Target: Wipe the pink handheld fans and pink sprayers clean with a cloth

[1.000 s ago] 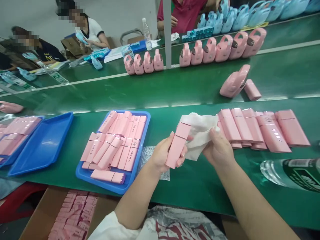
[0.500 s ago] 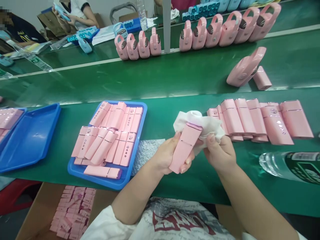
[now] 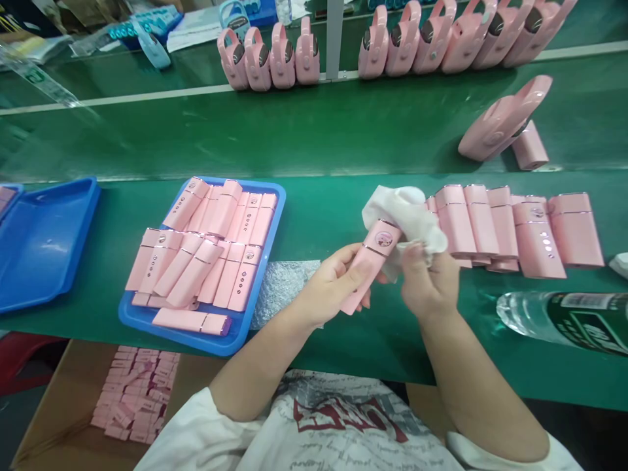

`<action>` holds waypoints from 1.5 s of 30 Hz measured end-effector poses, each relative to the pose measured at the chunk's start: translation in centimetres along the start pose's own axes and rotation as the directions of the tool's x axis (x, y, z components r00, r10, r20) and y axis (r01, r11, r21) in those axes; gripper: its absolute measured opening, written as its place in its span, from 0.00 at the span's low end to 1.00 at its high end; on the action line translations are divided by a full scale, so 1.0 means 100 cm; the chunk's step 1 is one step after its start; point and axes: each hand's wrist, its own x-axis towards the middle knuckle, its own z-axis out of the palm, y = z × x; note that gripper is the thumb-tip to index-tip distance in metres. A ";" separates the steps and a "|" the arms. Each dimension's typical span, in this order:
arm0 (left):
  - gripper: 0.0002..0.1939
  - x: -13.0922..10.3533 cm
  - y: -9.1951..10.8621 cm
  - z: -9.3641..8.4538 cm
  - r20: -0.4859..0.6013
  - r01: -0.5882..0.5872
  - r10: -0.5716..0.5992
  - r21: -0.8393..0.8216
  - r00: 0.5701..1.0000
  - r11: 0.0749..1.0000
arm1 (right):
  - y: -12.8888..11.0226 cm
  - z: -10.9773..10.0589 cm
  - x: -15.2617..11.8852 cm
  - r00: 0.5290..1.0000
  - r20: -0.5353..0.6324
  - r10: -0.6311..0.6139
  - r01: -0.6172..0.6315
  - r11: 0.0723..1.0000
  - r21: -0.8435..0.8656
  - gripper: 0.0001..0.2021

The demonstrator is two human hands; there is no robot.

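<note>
My left hand (image 3: 326,284) is wrapped round a pink device (image 3: 371,261), tilted with its round emblem facing up. My right hand (image 3: 432,281) pinches a crumpled white cloth (image 3: 405,212), which lies against the upper end of the device. To the left, a blue tray (image 3: 245,337) holds several pink devices (image 3: 196,268). Right of my hands, more pink devices (image 3: 490,226) lie in an overlapping row on the green table (image 3: 314,196). A sheet of bubble wrap (image 3: 284,288) sits between the tray and my left forearm.
Another blue tray (image 3: 44,242) is at the far left. A clear bottle (image 3: 564,318) lies at the right. Pink handled units (image 3: 307,55) line the shelf, and one (image 3: 500,124) stands lower. Below the table edge, a cardboard box (image 3: 88,418) contains pink pieces (image 3: 137,392).
The device in my left hand has turned, so its round emblem now shows. The cloth has moved up and right against its end. The whole view has shifted a little.
</note>
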 end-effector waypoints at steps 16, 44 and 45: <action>0.51 0.004 0.009 0.004 -0.217 -0.119 0.050 -0.316 0.975 0.941 | 0.007 0.022 0.007 0.752 0.287 -0.593 0.658 0.696 -0.286 0.22; 0.19 -0.005 0.008 -0.004 -0.155 -0.121 0.068 -0.361 0.985 0.925 | 0.009 0.029 0.003 0.965 -0.245 -0.093 0.150 0.962 0.228 0.17; 0.18 -0.005 0.008 -0.003 -0.218 -0.135 0.058 -0.358 0.974 0.924 | 0.008 0.031 0.000 0.973 -0.186 -0.137 0.161 0.979 0.123 0.18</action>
